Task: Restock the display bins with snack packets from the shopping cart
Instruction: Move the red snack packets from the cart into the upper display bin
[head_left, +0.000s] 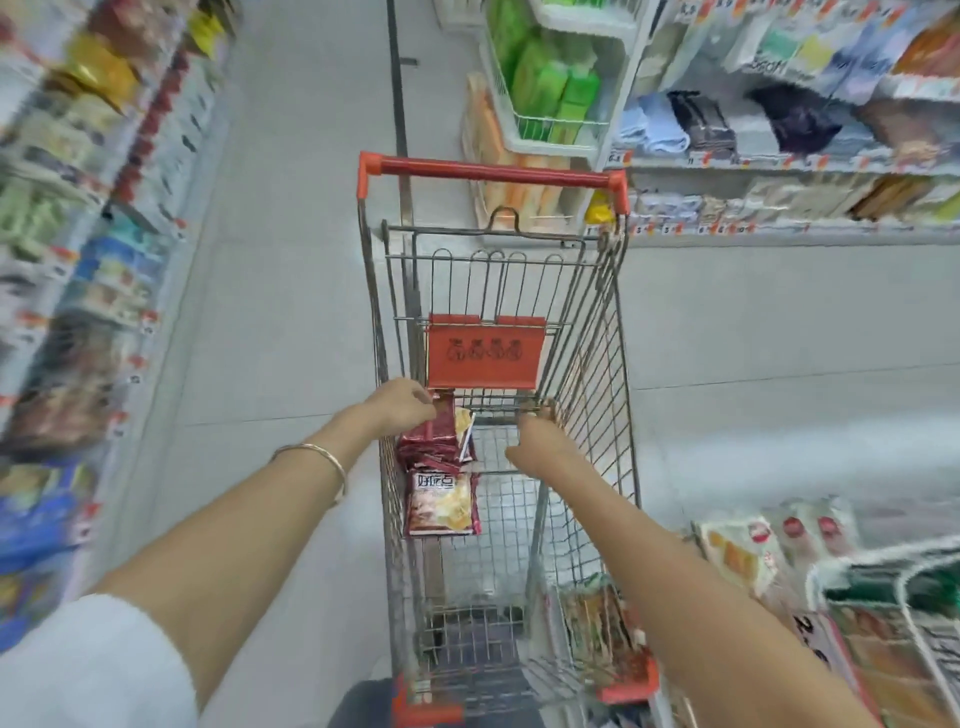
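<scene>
Two hands reach down into the silver wire shopping cart with red handle and corner caps (618, 364), and the risks run from one side of the aisle to the other. At far left the blurred, stocked shelves (78, 260) stand near the cart, so a wide swing of the elbow on lifting out could knock goods off. The left hand (402, 408), with a thin metal bangle (317, 457) on its forearm, has its grip pinched on the top edge of the dark red snack packets (434, 441), which stand bunched against the cart's left wall. Held only by the top, a slippery bunch like this may shed several packets as it comes up, or snag on the wire. Just below lies a red packet printed with pale chips (441, 506), loose in the cart and easily left behind. The right hand (535, 423) is curled close to the cart's inner wire, but whether its grip holds wire, packet or nothing cannot be told. At lower right the white wire display bins (862, 564) look well filled, so added packets could slide off onto the floor.
</scene>
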